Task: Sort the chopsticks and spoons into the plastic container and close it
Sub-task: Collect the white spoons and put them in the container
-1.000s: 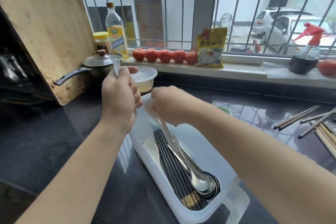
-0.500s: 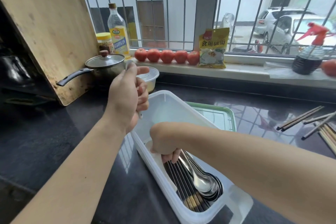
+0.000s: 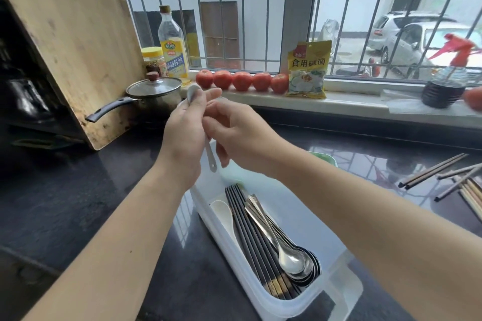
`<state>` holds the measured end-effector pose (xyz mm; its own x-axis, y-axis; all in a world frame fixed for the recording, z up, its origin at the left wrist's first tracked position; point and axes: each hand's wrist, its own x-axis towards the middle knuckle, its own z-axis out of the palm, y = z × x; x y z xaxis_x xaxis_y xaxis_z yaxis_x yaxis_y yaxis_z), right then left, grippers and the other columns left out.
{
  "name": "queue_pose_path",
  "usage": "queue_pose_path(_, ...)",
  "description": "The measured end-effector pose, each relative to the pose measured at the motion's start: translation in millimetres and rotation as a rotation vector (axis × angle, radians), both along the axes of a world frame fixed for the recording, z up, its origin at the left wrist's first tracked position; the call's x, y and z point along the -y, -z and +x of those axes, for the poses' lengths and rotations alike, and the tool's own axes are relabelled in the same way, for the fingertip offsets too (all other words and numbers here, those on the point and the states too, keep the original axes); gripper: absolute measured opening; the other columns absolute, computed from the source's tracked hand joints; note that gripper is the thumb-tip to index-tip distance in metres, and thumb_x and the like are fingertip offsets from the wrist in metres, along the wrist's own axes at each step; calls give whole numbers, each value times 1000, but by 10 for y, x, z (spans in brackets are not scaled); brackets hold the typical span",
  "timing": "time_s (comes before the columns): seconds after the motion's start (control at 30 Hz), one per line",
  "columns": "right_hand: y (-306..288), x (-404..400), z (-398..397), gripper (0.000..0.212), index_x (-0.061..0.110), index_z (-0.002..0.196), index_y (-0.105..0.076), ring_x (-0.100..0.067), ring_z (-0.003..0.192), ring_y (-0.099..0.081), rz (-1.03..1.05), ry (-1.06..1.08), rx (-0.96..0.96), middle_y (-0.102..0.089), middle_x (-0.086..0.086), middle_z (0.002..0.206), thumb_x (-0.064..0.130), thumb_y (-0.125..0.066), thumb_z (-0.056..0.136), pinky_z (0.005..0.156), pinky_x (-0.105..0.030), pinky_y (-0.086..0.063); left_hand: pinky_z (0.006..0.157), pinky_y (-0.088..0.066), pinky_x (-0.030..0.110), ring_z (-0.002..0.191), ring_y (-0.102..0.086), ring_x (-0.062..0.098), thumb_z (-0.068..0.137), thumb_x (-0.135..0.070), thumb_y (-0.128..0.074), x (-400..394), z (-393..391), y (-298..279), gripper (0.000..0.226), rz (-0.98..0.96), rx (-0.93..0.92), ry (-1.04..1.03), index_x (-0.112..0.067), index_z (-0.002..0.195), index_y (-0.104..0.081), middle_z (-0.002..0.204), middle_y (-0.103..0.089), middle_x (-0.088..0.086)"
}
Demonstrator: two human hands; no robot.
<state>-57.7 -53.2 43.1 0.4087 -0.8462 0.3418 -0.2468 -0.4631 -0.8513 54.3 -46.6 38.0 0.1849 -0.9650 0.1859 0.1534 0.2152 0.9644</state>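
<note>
My left hand (image 3: 182,133) grips a white spoon (image 3: 211,157) upright above the far end of the clear plastic container (image 3: 300,216), bowl up and handle hanging down. My right hand (image 3: 242,133) is right beside it, its fingertips reaching to the spoon at my left fingers and the thumb just right of the handle. Inside the container lie black chopsticks (image 3: 250,232), stacked metal spoons (image 3: 289,258) and another white spoon (image 3: 221,214). Loose chopsticks (image 3: 433,171) lie on the counter at the right.
The green-rimmed lid (image 3: 323,157) lies behind the container, mostly hidden by my right arm. A lidded pot (image 3: 154,91) and a cutting board (image 3: 70,41) stand at the back left. Tomatoes (image 3: 242,81), a yellow packet (image 3: 307,70) and a spray bottle (image 3: 446,81) line the windowsill.
My right hand let go of the metal spoons in the container and rose to meet my left hand. The left hand kept holding the white spoon and shifted slightly.
</note>
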Motion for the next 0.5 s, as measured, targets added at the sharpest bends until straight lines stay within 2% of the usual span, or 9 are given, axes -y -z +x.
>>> queue_pose_path(0.07,-11,3,-10,14,1,108,-63,-17,50,-56,71,-16,47,-65,-8,74,11,-53,104,47,-29,-51,61,-56,21,87,-75,9,111,-36,-38,13,-4,5,39,-12,25,-3,-16,131,-64,117,-71,8)
queue_pose_path(0.13,7,31,-28,16,-3,101,-63,-16,51,-56,239,-38,-1,-66,-9,73,8,-53,103,50,-29,-53,75,-51,13,98,-65,-1,109,-32,-43,45,-6,11,38,-44,81,-55,-23,144,-53,129,-62,-3)
queue_pose_path(0.2,82,65,-71,16,-3,92,-62,-20,53,-58,458,-75,-283,-68,-14,76,6,-53,102,54,-33,-58,91,-36,13,114,-48,-9,100,-35,-53,80,16,36,53,-91,122,-124,-30,152,-43,141,-47,-8)
queue_pose_path(0.27,182,48,-102,15,-4,91,-61,-21,51,-60,632,-144,-657,-67,-18,78,3,-53,101,55,-35,-62,93,-29,16,125,-42,-4,89,-40,-55,88,32,60,63,-93,146,-139,-38,150,-41,145,-41,-6)
queue_pose_path(0.3,233,30,-96,15,-5,89,-60,-19,48,-60,672,-173,-778,-66,-17,75,3,-54,100,52,-33,-61,94,-29,17,128,-41,-2,86,-41,-55,84,31,65,63,-84,164,-127,-40,148,-43,146,-40,-6)
queue_pose_path(0.4,343,-36,-4,20,-2,82,-56,-17,43,-60,698,-155,-887,-61,-14,67,7,-51,99,49,-31,-59,92,-30,16,125,-41,-5,91,-37,-56,87,27,67,56,-75,182,-90,-40,145,-46,147,-42,-5)
queue_pose_path(0.5,483,-60,87,23,-4,84,-56,-19,48,-61,762,-142,-950,-61,-15,72,9,-47,100,50,-31,-59,90,-30,15,129,-41,0,98,-28,-56,102,32,70,48,-76,181,-84,-38,145,-47,147,-43,-5)
